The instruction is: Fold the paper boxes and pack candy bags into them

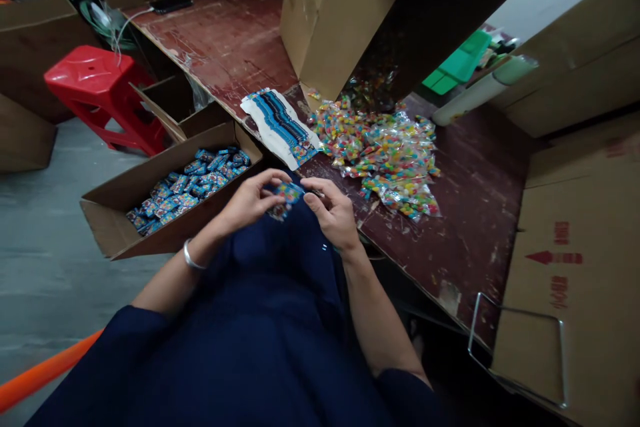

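Both my hands sit low over my lap, left hand (249,202) and right hand (333,213) pinching a small packet (289,193). To the left, the open box of blue packets (187,188) stands close, its top unblocked. Ahead, a stack of flat cards (280,125) lies at the table edge; beside it the heap of candy bags (387,157) spreads wide. Behind the heap a big tipped carton (340,20) walls things off. Bare tabletop (470,213) lies free right of the heap, up to the cardboard sheets (570,267).

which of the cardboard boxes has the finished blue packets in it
The low open box left of the hands, holding blue packets. The tall tipped box on the table spills clear candy bags instead.
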Demonstrator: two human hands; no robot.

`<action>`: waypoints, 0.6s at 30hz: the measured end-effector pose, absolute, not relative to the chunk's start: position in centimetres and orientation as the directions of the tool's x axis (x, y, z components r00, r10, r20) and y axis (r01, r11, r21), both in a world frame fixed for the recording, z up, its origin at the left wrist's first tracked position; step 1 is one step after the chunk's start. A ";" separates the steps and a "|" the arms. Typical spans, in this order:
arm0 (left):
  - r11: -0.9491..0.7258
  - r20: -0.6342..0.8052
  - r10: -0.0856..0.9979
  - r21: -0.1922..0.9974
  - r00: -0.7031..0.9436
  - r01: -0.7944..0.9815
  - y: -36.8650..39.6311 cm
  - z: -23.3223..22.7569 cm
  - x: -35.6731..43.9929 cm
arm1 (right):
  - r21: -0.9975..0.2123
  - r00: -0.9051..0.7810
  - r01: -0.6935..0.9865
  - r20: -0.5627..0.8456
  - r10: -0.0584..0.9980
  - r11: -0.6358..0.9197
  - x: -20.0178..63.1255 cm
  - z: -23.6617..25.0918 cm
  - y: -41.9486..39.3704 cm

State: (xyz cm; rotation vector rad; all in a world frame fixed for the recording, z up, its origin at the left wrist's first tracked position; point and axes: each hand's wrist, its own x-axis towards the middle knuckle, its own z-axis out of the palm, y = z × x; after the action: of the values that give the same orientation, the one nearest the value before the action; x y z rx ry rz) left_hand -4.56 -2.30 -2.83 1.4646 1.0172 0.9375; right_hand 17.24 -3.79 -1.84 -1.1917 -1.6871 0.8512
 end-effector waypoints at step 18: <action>0.183 -0.181 0.952 0.983 0.246 0.016 -0.2 -5.3 -6.0 | -0.428 -0.166 0.758 0.603 0.780 0.492 16.8 -7.7 2.7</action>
State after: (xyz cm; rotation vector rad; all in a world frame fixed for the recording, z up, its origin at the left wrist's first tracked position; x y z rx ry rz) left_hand -6.03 -0.18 -5.35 1.1763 1.1021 0.8966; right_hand 16.81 2.70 -7.75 -1.2726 -1.9273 0.0340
